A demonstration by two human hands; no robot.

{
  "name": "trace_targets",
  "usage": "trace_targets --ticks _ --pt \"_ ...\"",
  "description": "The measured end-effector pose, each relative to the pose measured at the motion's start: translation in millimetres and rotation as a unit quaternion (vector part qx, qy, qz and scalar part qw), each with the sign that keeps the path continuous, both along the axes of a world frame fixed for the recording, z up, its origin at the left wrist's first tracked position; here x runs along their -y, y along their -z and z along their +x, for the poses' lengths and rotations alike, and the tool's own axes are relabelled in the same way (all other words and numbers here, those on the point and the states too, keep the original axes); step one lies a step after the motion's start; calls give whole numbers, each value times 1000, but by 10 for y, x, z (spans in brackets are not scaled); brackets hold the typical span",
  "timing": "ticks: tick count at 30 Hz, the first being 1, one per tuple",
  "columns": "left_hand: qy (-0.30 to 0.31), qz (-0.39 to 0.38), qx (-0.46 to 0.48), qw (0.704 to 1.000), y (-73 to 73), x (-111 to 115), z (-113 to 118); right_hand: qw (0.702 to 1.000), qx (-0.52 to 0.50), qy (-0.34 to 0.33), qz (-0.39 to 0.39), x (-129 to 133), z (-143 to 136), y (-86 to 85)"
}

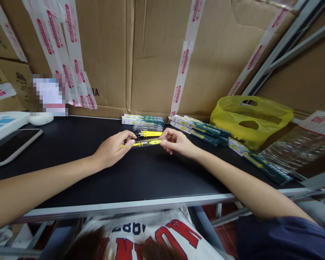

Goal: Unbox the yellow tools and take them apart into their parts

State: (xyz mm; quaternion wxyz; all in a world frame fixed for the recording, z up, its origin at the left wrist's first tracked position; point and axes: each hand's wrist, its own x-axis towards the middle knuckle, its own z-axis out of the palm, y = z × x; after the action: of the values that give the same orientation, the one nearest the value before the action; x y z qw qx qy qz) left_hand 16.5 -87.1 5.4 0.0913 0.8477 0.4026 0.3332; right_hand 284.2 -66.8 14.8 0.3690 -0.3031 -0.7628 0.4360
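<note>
Between both hands, just above the black tabletop, a slim yellow pen with clear parts (144,143) is held almost level. My left hand (112,148) pinches its left end between thumb and fingers. At the other end, the fingertips of my right hand (178,142) are closed on it. Right behind it lie a few more yellow pens (151,134) with dark tips, partly covered by my hands. Clear slender plastic pieces (147,127) rest behind those. Small green-and-white printed boxes (142,120) are stacked at the back.
More printed boxes (197,130) lie to the right, with another box (260,160) near the table's right side. A yellow plastic bag (249,124) stands behind them, beside a clear plastic package (292,148). A phone (13,146) lies left. Cardboard (154,57) walls the back.
</note>
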Motion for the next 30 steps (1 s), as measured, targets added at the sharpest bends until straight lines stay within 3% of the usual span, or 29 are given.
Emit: trace_targets --ticks 6,11,25,30 --pt "5 -44 98 994 -10 1 26 998 41 3 38 122 -159 125" --pt "5 -111 25 993 17 -27 28 994 68 44 79 86 -148 162" --pt "-15 -103 14 994 41 -96 15 998 26 -52 24 31 44 -48" --pt "-14 -96 21 995 26 -84 21 998 20 -16 50 -54 164 -154"
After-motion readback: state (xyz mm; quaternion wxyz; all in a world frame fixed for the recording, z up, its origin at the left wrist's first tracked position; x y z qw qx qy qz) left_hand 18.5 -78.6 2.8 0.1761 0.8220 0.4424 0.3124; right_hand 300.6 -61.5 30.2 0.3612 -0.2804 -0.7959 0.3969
